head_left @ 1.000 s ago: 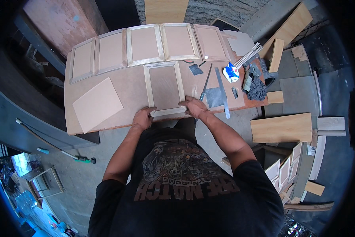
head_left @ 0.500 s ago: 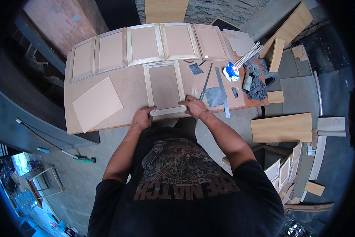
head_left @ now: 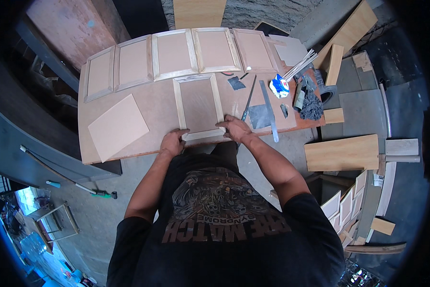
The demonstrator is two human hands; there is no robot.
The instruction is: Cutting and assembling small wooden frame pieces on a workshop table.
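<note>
A small wooden frame (head_left: 219, 103) lies flat on the worktable (head_left: 152, 105), close to its front edge. My left hand (head_left: 173, 141) grips the frame's near left corner, fingers closed over the wood. At the near right corner my right hand (head_left: 235, 128) holds the frame the same way, thumb and fingers pressed to it. Inside the frame the brown board surface shows. A loose rectangular panel (head_left: 118, 127) lies left of my left hand. To the right of the frame are a thin pointed saw (head_left: 249, 98), a long flat metal strip (head_left: 269, 111) and a dark sandpaper sheet (head_left: 259, 117).
Several finished-looking framed panels (head_left: 174, 51) stand in a row along the table's far side. A blue and white packet (head_left: 279, 86), a bundle of thin sticks (head_left: 301, 64) and a dark rag (head_left: 311, 105) sit at the right end. Boards (head_left: 341, 153) lie right of the table.
Both hands keep the same hold on the frame's near corners. The view has shifted very slightly; nothing else visibly moved.
</note>
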